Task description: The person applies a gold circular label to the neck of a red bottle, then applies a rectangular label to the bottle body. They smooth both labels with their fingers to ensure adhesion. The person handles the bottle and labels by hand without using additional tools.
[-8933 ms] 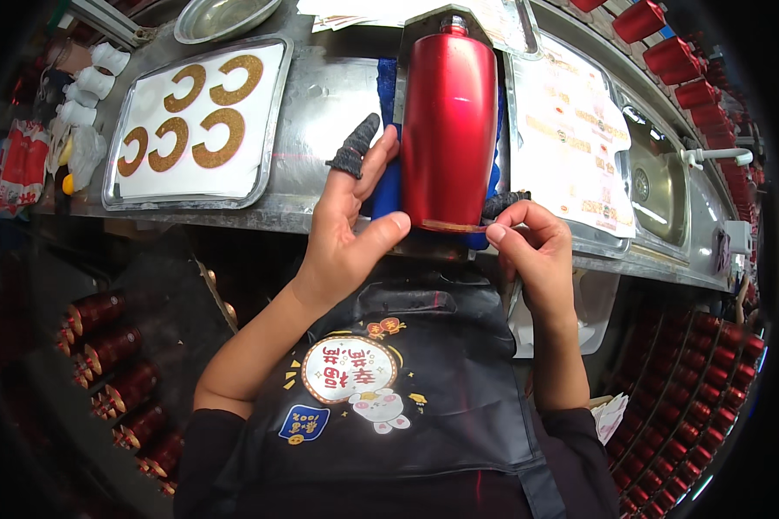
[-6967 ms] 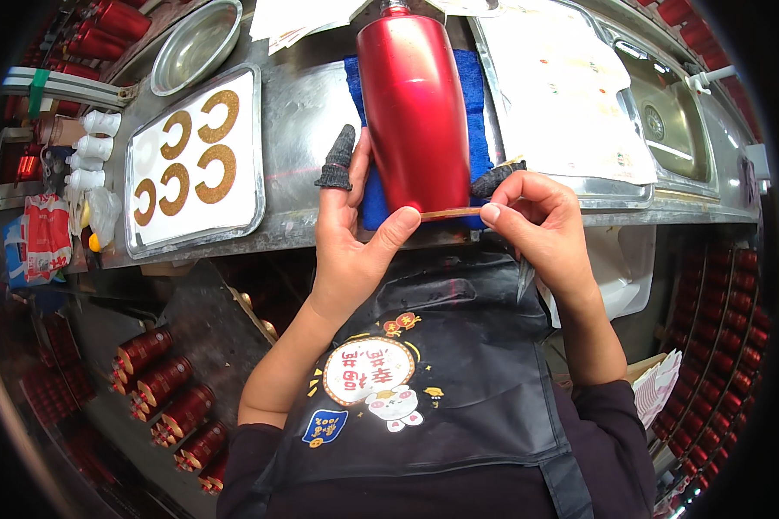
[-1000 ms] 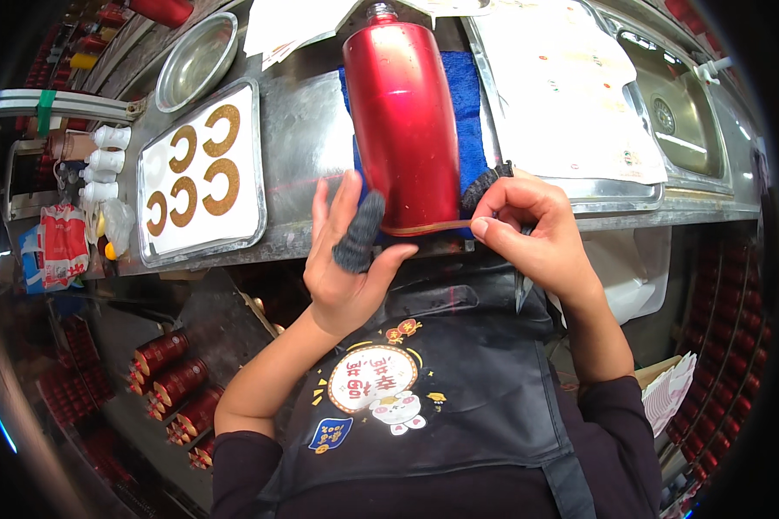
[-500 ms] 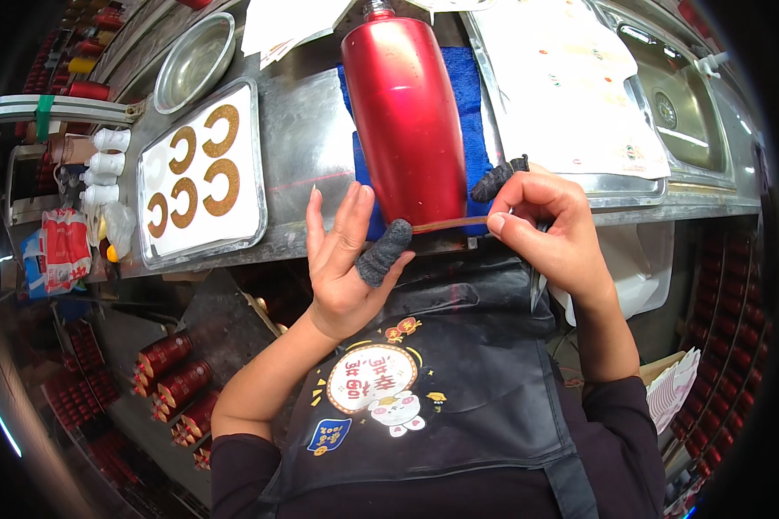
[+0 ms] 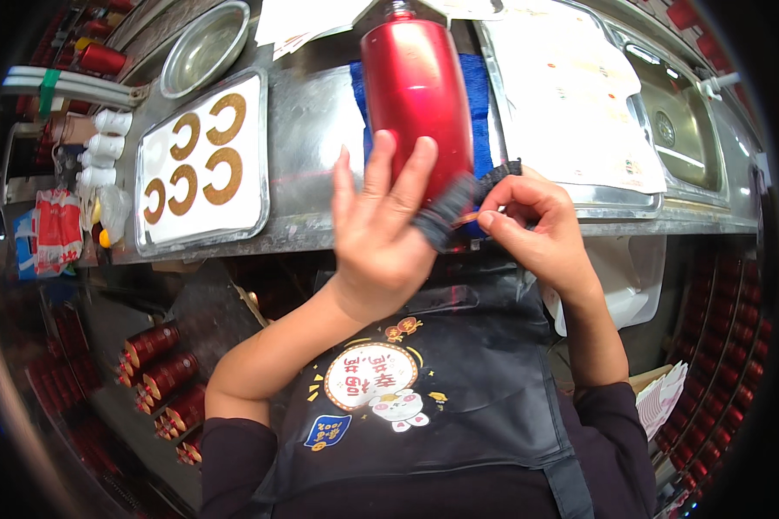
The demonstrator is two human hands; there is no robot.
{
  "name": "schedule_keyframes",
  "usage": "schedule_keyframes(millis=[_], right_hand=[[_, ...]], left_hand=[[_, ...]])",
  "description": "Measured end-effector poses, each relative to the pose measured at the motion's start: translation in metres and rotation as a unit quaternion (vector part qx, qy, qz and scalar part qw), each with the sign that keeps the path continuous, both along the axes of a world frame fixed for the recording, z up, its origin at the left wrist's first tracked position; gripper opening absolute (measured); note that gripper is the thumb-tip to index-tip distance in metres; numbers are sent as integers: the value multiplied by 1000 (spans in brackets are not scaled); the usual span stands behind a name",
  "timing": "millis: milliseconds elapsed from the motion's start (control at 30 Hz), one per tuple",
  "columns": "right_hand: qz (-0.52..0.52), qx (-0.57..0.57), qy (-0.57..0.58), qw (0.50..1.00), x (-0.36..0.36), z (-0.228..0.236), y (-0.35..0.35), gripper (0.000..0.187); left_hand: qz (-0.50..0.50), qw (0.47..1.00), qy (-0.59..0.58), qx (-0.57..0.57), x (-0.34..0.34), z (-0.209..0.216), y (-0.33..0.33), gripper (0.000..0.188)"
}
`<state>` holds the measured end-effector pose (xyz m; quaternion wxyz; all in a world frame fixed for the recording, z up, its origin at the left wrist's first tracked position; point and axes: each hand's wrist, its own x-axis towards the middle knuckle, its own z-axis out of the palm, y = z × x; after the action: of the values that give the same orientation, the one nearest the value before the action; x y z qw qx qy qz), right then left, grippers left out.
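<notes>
A glossy red bottle (image 5: pixel 415 82) lies on its side on a blue cloth (image 5: pixel 480 95), its threaded neck pointing away from me. My left hand (image 5: pixel 385 221) is open, fingers spread over the bottle's near end; a dark cloth finger sleeve (image 5: pixel 446 212) covers one finger, slightly blurred. To its right, my right hand (image 5: pixel 537 225) pinches a thin brownish strip (image 5: pixel 466 220) between thumb and finger, and also wears a dark finger sleeve (image 5: pixel 498 176). Most of the strip is hidden behind the left hand's sleeved finger. Whether the left fingers touch the bottle I cannot tell.
On the left, a metal tray (image 5: pixel 264 164) holds several gold crescent-shaped pieces (image 5: pixel 223 176) on white backing; a steel bowl (image 5: pixel 206 52) sits behind it. White printed sheets (image 5: pixel 571 104) cover the right side, before a sink (image 5: pixel 679 112). Red bottles (image 5: pixel 169 376) stand below left.
My left hand has moved right and away from me, over the bottle's near end, close to my right hand. The strip, stretched between both hands before, now shows only a short piece.
</notes>
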<state>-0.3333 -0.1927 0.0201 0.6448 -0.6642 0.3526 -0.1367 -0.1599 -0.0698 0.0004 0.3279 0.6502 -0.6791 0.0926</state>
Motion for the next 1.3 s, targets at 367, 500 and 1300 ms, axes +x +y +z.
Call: schedule_keyframes(millis=[367, 500, 1300], right_hand=[[-4, -74, -11, 997, -5, 16, 3, 9], [-10, -101, -20, 995, -10, 18, 2, 9], [4, -49, 31, 998, -2, -1, 0, 8]], left_hand=[[-13, 984, 174, 37, 17, -17, 46, 62], [-14, 988, 138, 60, 21, -22, 52, 50], [2, 993, 116, -16, 7, -3, 4, 58]])
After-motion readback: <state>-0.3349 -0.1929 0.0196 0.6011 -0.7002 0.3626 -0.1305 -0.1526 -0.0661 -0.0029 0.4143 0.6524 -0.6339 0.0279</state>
